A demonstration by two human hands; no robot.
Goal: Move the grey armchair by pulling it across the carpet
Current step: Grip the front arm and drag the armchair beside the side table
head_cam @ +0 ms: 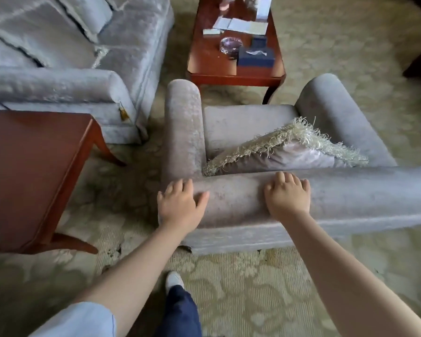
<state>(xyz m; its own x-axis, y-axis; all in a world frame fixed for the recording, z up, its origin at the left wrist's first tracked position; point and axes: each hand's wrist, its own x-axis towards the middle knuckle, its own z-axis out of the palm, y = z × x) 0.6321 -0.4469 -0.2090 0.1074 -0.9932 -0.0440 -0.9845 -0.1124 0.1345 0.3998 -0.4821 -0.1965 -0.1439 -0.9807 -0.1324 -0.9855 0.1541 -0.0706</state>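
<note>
A: Two hands on the grey armchair point(231, 203)?
B: Yes. The left hand point(180, 205) grips the back's corner. The right hand point(288, 198) curls over the top edge.
A: Where is the chair?
B: On the carpet point(253, 288). Its front is just beside the coffee table point(229, 69). The sofa point(58, 81) and side table point(34, 166) are near on the left. Open carpet lies behind it, by the shoe point(174, 280).
</note>
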